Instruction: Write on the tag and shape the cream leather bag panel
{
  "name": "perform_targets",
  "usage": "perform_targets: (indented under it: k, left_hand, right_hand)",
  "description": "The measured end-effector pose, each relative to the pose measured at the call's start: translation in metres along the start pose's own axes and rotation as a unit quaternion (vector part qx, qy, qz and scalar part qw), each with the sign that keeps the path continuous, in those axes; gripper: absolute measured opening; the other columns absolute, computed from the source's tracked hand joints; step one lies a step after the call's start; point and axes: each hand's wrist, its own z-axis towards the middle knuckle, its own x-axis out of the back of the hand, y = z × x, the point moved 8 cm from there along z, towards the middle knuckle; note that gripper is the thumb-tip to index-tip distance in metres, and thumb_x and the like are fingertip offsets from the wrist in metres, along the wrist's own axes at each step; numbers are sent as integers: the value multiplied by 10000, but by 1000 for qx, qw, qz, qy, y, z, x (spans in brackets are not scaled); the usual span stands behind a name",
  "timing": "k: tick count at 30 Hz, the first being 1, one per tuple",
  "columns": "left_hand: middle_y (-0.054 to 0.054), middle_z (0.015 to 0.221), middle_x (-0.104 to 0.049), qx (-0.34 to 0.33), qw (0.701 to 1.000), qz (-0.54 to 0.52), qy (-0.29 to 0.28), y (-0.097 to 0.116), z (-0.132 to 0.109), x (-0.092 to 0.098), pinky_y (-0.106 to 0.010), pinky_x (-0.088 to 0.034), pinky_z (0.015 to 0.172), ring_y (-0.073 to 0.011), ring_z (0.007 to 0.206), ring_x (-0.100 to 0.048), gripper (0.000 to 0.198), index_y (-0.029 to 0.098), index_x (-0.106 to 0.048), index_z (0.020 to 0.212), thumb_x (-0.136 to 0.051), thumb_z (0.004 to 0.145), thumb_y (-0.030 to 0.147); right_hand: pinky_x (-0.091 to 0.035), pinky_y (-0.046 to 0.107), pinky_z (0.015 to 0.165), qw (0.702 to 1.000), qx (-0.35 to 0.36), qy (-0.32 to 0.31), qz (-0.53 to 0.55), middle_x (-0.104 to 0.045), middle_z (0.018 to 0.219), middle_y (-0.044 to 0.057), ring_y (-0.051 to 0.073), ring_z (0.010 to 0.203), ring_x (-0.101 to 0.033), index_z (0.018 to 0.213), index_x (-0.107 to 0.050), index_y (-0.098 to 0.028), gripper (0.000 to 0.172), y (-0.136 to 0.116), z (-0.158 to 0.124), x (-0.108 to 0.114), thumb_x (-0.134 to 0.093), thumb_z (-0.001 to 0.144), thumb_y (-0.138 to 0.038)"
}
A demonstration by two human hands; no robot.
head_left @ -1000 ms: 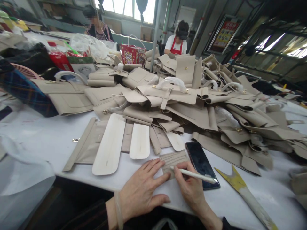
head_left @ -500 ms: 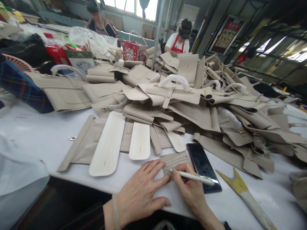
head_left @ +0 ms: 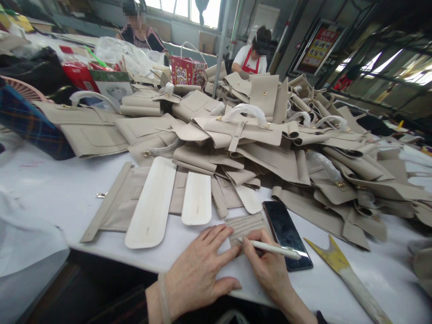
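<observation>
Big white table (head_left: 67, 189), and most of the far and right side is buried under a heap of beige bag panels (head_left: 270, 148) with little gold fittings. Two other people sit at the far side, busy with their own stuff. Nearer in, two white rounded strips (head_left: 151, 204) lie on a flat beige piece, left of centre.

Right at the near edge there's a dark phone (head_left: 285, 231), screen off, and further right a yellow-tipped forked tool (head_left: 340, 265) that nobody is touching.

The left hand (head_left: 199, 270) is laid flat with its fingers spread a little, tips pressing on the left edge of a small beige card (head_left: 245, 223). The card lies on the table just left of the phone, between it and the shorter white strip. The right hand (head_left: 266, 270) has its fingers pinched around a white pen (head_left: 273, 248), tip down on the card's near edge.

My two cents on marking a scrap that small: hold it with the flat hand so it can't skate on the slick tabletop, and keep those fingertips clear of the pen's path. Go light and short on the strokes. The phone's edge is really close too, so watch the pen barrel doesn't knock it.
</observation>
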Motion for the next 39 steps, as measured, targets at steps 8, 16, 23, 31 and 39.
perform_targets:
  k: [8,16,23,31,39]
  left_hand:
    - [-116,1520,-335,-4,1000,-5,11,1,0,2,-487,-305,1149,-311,1404,-293,624,262,-459,1363,-584,860,609]
    - [-112,1530,-322,-3,1000,-5,9,1,0,2,-489,-310,1146,-311,1404,-295,636,268,-442,1383,-587,861,602]
    - [-108,1532,-312,-1,1000,1,-2,1,3,0,-496,-301,1152,-307,1413,-278,626,281,-431,1387,-542,877,626]
    - [-107,1534,-311,3,1000,1,-9,1,3,1,-497,-303,1152,-308,1415,-277,615,278,-443,1370,-567,868,611]
    - [-103,1536,-306,3,1000,1,-12,1,1,0,-488,-292,1160,-296,1426,-259,598,283,-440,1366,-531,884,624]
  right_hand:
    - [-416,313,617,1000,-1,16,8,-562,690,-13,160,651,-550,784,-536,-233,212,1,0,1,-529,940,-378]
    - [-418,313,619,1000,6,8,11,-563,684,-14,160,652,-551,765,-528,-237,218,0,0,1,-528,941,-366]
    - [-421,288,591,1000,9,19,23,-558,680,-23,144,633,-542,774,-536,-235,204,-4,1,5,-539,938,-357]
    - [-411,289,571,1000,0,17,15,-544,662,-30,141,606,-526,765,-525,-236,217,0,2,3,-533,940,-365]
    - [-401,300,585,999,0,12,30,-541,679,-21,149,629,-523,769,-524,-235,220,1,1,3,-528,943,-368]
